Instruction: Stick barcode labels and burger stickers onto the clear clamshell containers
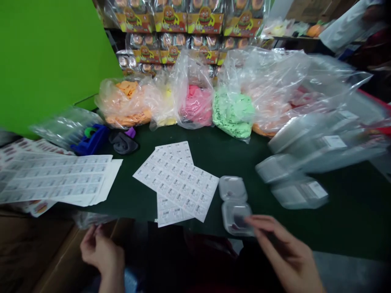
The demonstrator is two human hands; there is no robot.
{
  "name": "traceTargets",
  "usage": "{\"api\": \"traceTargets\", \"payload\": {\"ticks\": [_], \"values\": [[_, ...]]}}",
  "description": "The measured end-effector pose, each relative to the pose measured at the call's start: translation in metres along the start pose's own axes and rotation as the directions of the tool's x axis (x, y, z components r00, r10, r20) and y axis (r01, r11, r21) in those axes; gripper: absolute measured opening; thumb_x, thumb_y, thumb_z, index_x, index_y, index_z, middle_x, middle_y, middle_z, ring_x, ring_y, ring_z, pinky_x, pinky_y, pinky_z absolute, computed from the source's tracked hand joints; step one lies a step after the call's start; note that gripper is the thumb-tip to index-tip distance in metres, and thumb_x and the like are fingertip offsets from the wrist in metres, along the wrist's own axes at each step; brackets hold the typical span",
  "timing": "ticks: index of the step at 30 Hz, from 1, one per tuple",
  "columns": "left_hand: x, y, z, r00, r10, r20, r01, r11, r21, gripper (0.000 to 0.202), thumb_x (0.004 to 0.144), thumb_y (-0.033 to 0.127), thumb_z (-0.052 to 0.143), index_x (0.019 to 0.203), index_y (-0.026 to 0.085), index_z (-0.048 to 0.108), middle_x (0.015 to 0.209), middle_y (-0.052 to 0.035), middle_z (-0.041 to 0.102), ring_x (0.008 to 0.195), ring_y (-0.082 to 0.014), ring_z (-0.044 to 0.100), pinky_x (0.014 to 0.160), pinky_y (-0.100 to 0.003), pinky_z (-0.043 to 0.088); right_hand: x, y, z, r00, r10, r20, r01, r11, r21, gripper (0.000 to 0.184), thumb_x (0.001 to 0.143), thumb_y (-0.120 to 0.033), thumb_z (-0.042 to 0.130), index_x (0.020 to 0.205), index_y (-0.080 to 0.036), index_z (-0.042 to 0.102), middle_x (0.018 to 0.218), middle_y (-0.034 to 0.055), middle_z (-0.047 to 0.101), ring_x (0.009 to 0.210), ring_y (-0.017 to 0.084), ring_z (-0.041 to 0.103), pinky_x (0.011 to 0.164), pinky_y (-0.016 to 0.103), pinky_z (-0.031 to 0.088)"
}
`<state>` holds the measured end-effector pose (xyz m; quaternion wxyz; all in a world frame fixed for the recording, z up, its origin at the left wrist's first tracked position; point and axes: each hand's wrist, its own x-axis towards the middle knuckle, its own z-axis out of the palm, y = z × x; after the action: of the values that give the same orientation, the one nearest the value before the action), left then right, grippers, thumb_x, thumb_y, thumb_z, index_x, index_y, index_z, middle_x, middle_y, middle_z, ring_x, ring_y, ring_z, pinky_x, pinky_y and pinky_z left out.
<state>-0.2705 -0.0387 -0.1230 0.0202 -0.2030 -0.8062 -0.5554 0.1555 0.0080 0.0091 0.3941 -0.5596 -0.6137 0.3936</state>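
Note:
My left hand is low at the left, below the table's front edge. Its thumb and fingers pinch a blurred clear plastic piece, whose shape I cannot make out. On the right, my right hand has its thumb and fingertips closed at the right wall of a small clear clamshell box. That box lies open on the dark green table, lid half away from me, with a small dark patch in its lower half. Left of it, two overlapping sheets of barcode labels lie flat.
Stacked closed clear boxes stand at the right. More label sheets, a blue tape dispenser and a dark grey object are at the left. Bags of orange, yellow, pink and green pieces line the back, before packaged burger-design boxes.

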Motion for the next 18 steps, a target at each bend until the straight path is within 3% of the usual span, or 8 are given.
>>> {"api": "traceTargets", "payload": {"ticks": [2,4,5,7,9,13,15,18], "values": [[-0.044,0.032,-0.005,0.995,0.063,-0.082,-0.067,0.997,-0.05,0.032,0.101,0.04,0.055,0.125,0.019,0.062,0.117,-0.0106,0.072,0.117,-0.0315,0.071,0.115,-0.061,0.051,-0.019,0.003,0.015,0.958,0.106,0.267,-0.138,0.985,0.107,0.018,0.099,-0.041,0.069,0.103,-0.03,0.083,0.106,0.0077,0.081,0.097,0.026,0.078,0.084,0.033,0.062],[-0.089,0.072,0.006,0.928,0.233,0.29,-0.212,0.972,-0.103,0.029,0.105,0.037,0.055,0.128,0.023,0.067,0.123,-0.0106,0.075,0.117,-0.0307,0.073,0.112,-0.058,0.055,-0.036,0.013,0.034,0.856,0.2,0.476,-0.318,0.931,0.179,0.022,0.098,-0.044,0.07,0.1,-0.028,0.084,0.098,0.0071,0.082,0.089,0.025,0.077,0.081,0.034,0.06],[-0.107,0.091,0.016,0.801,0.349,0.487,-0.321,0.936,-0.142,0.029,0.107,0.036,0.054,0.131,0.026,0.068,0.128,-0.01,0.075,0.122,-0.0306,0.072,0.114,-0.057,0.054,-0.044,0.021,0.044,0.817,0.236,0.526,-0.395,0.894,0.212,0.024,0.096,-0.047,0.072,0.097,-0.027,0.084,0.093,0.007,0.082,0.088,0.026,0.077,0.082,0.035,0.06],[-0.135,0.12,0.042,0.509,0.543,0.668,-0.553,0.801,-0.23,0.043,0.108,0.035,0.054,0.15,0.029,0.057,0.152,-0.0114,0.065,0.145,-0.0335,0.058,0.124,-0.061,0.043,-0.056,0.037,0.06,0.769,0.282,0.574,-0.487,0.84,0.24,0.031,0.089,-0.053,0.077,0.095,-0.024,0.084,0.09,0.0077,0.082,0.089,0.028,0.077,0.085,0.038,0.058],[-0.149,0.132,0.064,0.352,0.585,0.731,-0.695,0.686,-0.214,0.063,0.108,0.041,0.054,0.167,0.024,0.035,0.167,-0.0158,0.049,0.159,-0.0356,0.041,0.129,-0.064,0.035,-0.063,0.052,0.069,0.761,0.308,0.571,-0.511,0.826,0.237,0.036,0.086,-0.057,0.08,0.097,-0.023,0.084,0.093,0.0087,0.083,0.094,0.03,0.076,0.09,0.042,0.057],[-0.151,0.119,0.068,0.232,0.562,0.794,-0.823,0.548,-0.147,0.081,0.108,0.045,0.055,0.173,0.019,0.015,0.173,-0.0211,0.036,0.162,-0.037,0.032,0.13,-0.064,0.03,-0.067,0.07,0.07,0.786,0.296,0.543,-0.511,0.805,0.302,0.045,0.085,-0.065,0.079,0.103,-0.024,0.084,0.101,0.0095,0.082,0.101,0.033,0.075,0.096,0.046,0.054],[-0.146,0.111,0.052,0.182,0.558,0.809,-0.837,0.52,-0.17,0.084,0.107,0.046,0.057,0.173,0.019,0.013,0.174,-0.0206,0.033,0.164,-0.0352,0.028,0.132,-0.063,0.028,-0.067,0.075,0.069,0.795,0.306,0.524,-0.523,0.784,0.334,0.048,0.082,-0.068,0.08,0.101,-0.024,0.084,0.1,0.0094,0.082,0.101,0.033,0.075,0.096,0.046,0.054],[-0.133,0.108,0.023,0.038,0.541,0.84,-0.821,0.496,-0.282,0.079,0.105,0.035,0.059,0.172,0.02,0.02,0.173,-0.0179,0.036,0.164,-0.0323,0.029,0.133,-0.063,0.026,-0.063,0.077,0.068,0.775,0.336,0.536,-0.572,0.735,0.365,0.051,0.076,-0.069,0.085,0.099,-0.024,0.084,0.098,0.0092,0.083,0.1,0.033,0.076,0.097,0.046,0.054]]}}
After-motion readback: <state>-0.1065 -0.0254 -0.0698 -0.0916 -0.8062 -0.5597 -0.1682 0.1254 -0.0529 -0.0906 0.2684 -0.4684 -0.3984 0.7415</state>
